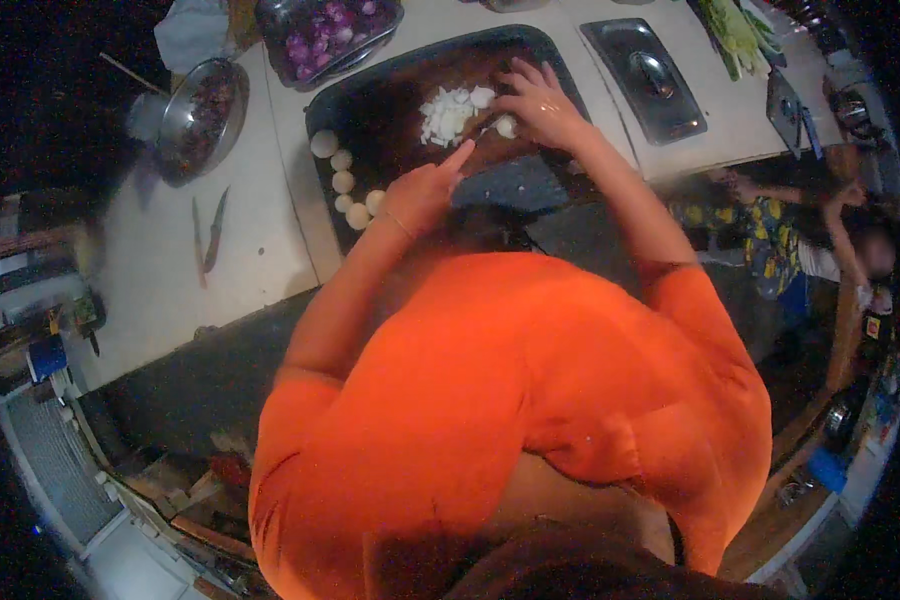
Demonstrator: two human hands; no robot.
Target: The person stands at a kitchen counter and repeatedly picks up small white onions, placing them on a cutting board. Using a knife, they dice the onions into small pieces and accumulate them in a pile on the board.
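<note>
My left hand is closed around a small knife, its index finger stretched along the tool, over a dark cutting board. Chopped white pieces, apparently onion, lie in a heap just beyond the knife. My right hand is spread over the board at the right of the heap, its fingers apart. A larger white piece lies beside its lower edge, near the blade; whether the hand touches it is unclear. Several round pale pieces line the board's left side.
A tray of purple onions stands behind the board, and a metal bowl at the left. Two knives lie on the white table. At the right are a metal lid, leafy greens and another person.
</note>
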